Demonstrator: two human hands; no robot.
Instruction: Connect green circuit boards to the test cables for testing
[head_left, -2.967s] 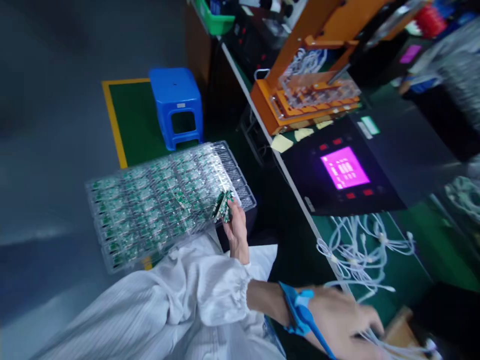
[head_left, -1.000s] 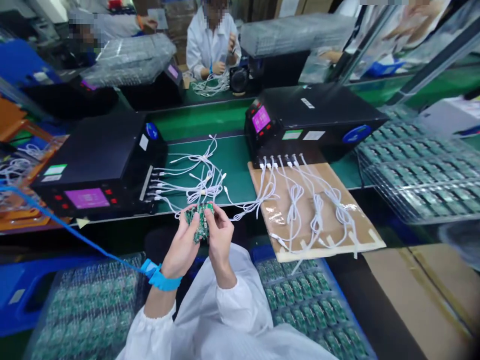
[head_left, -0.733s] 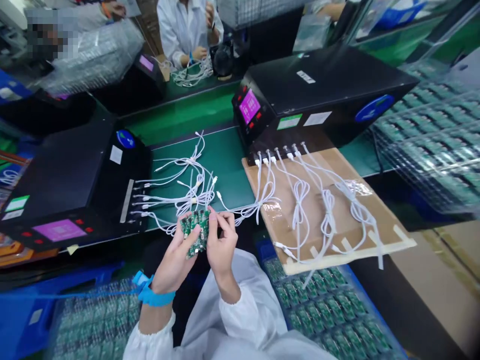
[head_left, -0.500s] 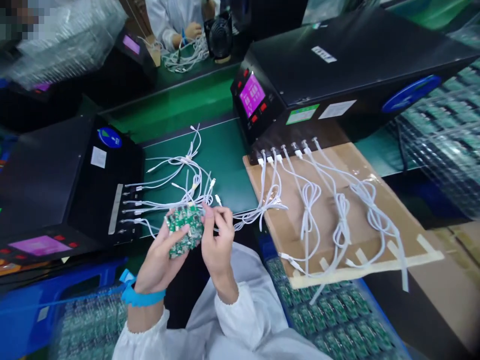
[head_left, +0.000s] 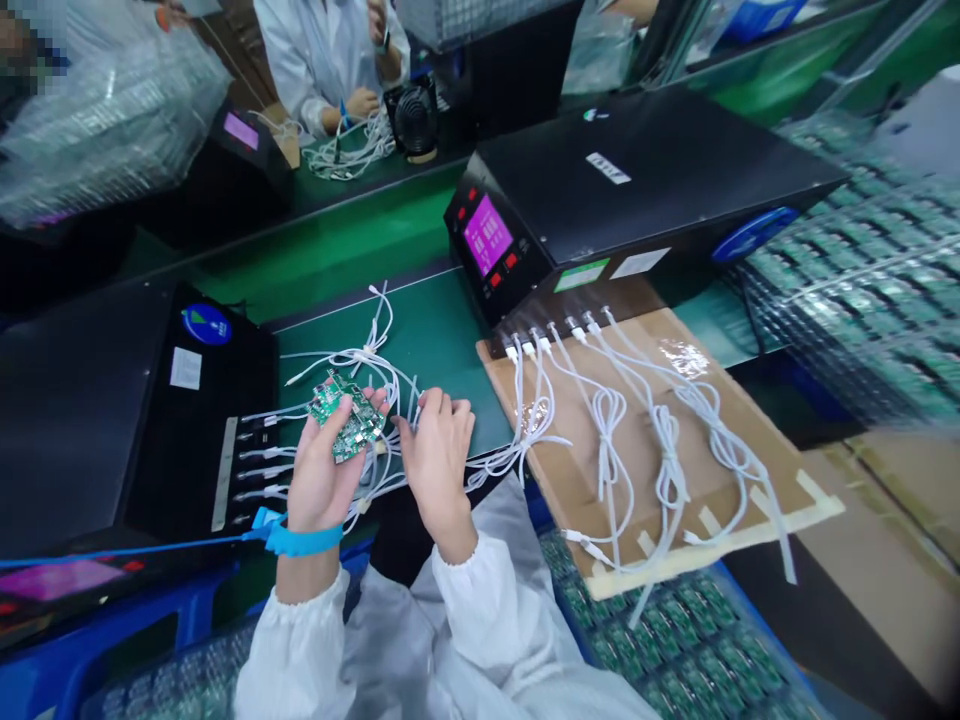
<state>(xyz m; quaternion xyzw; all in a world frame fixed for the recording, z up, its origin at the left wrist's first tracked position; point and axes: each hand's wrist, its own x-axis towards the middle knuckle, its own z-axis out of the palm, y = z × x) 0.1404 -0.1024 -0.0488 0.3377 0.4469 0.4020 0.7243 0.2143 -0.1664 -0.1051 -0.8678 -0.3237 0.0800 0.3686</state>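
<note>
My left hand (head_left: 321, 478) grips a small stack of green circuit boards (head_left: 346, 420), thumb across the top one; a blue wrist strap (head_left: 296, 537) circles that wrist. My right hand (head_left: 436, 462) is beside it, fingers curled among the tangle of white cables (head_left: 379, 378) that runs from the black box on the left (head_left: 97, 400). What those fingers pinch is hidden. Both hands hover over the front edge of the green mat (head_left: 427, 340).
A second black box with a pink screen (head_left: 637, 200) feeds white cables (head_left: 622, 420) lying on a cardboard sheet (head_left: 675, 440). Trays of green boards sit at lower right (head_left: 667, 650), far right (head_left: 855, 270) and lower left. A person in white works at the far bench (head_left: 322, 60).
The left hand has carried the boards leftwards, away from the right hand. The right hand has let go of the boards and dropped onto the white cables. The view has shifted slightly.
</note>
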